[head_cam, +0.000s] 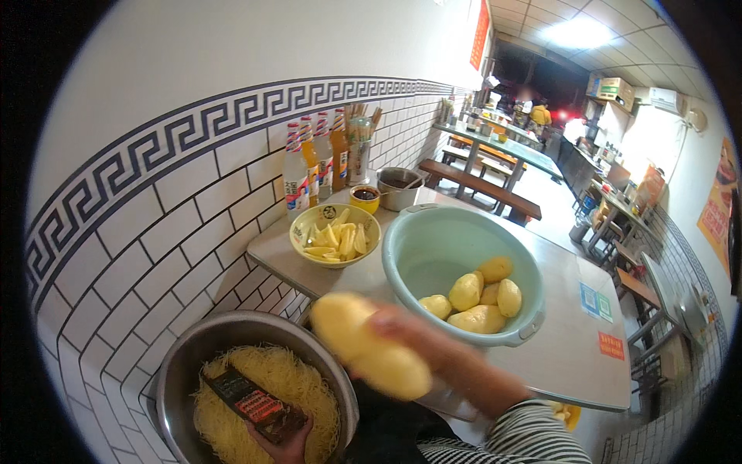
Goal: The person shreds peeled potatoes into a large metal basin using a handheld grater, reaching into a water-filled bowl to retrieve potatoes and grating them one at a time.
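Note:
My right hand (pixel 417 336), blurred by motion, grips a large peeled potato (pixel 365 345) between the table and a deep metal pot (pixel 171 377). Down inside that pot, my left hand (pixel 284 443) holds the lower end of a handheld grater (pixel 249 400), tilted over the shreds. Fine pale-yellow potato shreds (pixel 316 400) fill much of the pot. On the table, a light-green plastic basin (pixel 420 272) contains several peeled potatoes (pixel 466 291). Beside it stands a patterned bowl (pixel 301 255) with cut potato pieces (pixel 342 238).
Against the tiled wall stand several glass bottles (pixel 297 171), a glass of chopsticks (pixel 360 145), a small yellow cup of dark sauce (pixel 365 200) and a metal pot with a spoon (pixel 399 188). Stickers lie on the grey table (pixel 568 371). Benches (pixel 478 188) and people stand farther back.

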Available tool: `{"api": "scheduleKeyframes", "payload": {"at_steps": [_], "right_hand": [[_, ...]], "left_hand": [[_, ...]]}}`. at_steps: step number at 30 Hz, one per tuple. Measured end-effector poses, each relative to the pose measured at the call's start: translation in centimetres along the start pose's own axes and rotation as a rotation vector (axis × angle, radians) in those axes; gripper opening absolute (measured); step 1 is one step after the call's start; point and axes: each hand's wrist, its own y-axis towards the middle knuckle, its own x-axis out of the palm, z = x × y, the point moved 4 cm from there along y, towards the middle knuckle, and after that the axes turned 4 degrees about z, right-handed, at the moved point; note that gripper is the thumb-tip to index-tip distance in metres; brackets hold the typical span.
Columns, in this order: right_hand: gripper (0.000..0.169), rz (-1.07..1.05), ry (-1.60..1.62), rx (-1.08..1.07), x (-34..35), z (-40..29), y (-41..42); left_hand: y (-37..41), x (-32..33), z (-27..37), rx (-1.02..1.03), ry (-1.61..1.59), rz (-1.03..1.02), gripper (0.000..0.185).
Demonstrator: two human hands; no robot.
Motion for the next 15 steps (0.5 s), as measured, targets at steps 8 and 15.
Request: {"api": "scheduleKeyframes", "payload": {"at_steps": [8,15], "right_hand": [[0.073,0.185,-0.745,0.175,1.6,21.3,17.6],[0.069,-0.093,-1.318,0.080,6.0,23.7,17.7]], "left_hand": [[1.3,0.0,-1.4,-0.098,-0.083,-0.121,0.081],[0.6,0.2,-0.7,-0.042,-0.168,0.062,0.081]]}}
